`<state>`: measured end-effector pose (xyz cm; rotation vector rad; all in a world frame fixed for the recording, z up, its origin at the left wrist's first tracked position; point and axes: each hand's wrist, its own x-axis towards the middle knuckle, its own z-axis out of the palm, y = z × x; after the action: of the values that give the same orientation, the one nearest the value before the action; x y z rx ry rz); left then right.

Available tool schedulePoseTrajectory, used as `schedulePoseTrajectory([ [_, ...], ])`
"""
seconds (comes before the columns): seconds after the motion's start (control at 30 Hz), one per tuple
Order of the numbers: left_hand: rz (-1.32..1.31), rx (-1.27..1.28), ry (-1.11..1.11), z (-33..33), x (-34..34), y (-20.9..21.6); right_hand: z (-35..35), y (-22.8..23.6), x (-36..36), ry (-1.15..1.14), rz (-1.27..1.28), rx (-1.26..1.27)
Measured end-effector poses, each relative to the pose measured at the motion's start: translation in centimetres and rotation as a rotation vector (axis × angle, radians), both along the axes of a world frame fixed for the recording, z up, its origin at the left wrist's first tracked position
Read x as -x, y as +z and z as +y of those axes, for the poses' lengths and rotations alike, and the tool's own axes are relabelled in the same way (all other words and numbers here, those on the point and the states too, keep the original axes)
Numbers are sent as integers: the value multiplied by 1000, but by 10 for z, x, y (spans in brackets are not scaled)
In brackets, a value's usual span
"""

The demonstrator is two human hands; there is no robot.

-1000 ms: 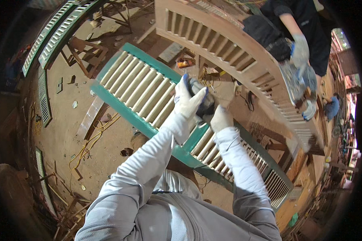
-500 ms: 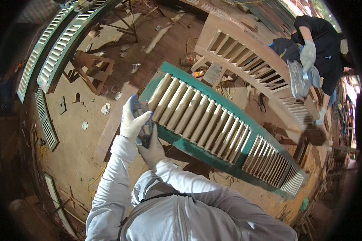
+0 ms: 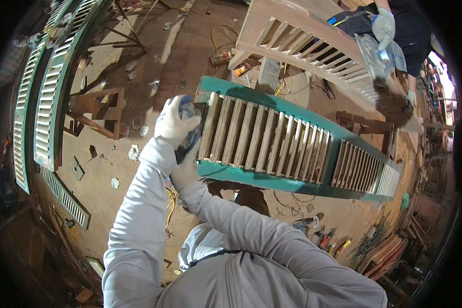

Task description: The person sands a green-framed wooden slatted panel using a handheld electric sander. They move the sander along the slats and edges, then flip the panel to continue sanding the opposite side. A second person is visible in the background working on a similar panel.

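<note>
A long louvred shutter [image 3: 264, 175] with a green frame and bare, worn wooden slats stretches away to the right in front of me. At its near left end, my left hand [image 3: 172, 122] in a white glove is closed round the top of a blue and dark handheld power tool [image 3: 189, 111]. My right hand [image 3: 184, 176], also gloved, grips the same tool from below. The tool is held against or very close to the end edge of the shutter; its working face is hidden by my hands.
A co-worker's gloved hand [image 3: 383, 30] is over a bare wooden shutter [image 3: 305, 50] at the upper right. Green shutters [image 3: 47, 110] lean at the left, near a wooden trestle [image 3: 95, 114]. Yellow cord [image 3: 172, 205] and a power tool [image 3: 305, 224] lie on the floor.
My view has turned, so the green shutter now lies more level. Both hands stay on the tool at the shutter's left end.
</note>
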<state>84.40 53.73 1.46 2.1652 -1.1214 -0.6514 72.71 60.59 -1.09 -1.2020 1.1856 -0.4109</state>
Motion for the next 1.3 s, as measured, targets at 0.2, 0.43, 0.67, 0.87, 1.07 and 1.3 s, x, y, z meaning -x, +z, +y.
schedulePoseTrajectory([
  [0.2, 26, 44, -85, -110, -37, -16, -87, -26, -45, -187, -128, 107],
  [0.43, 50, -25, -84, -143, -52, -9, -129, -5, -54, -112, 21, 3],
  [0.67, 25, -64, -97, -4, 1, -5, 14, -26, -7, -137, -97, -32],
  [0.87, -68, -75, -48, 47, 26, 12, 67, -25, 15, -53, -91, -94],
  [1.07, -71, -25, -158, -71, -16, -5, -49, -34, -30, -139, -51, -47],
  [1.3, 17, -29, -106, -186, -68, -20, -159, -6, -61, -142, -49, -37],
])
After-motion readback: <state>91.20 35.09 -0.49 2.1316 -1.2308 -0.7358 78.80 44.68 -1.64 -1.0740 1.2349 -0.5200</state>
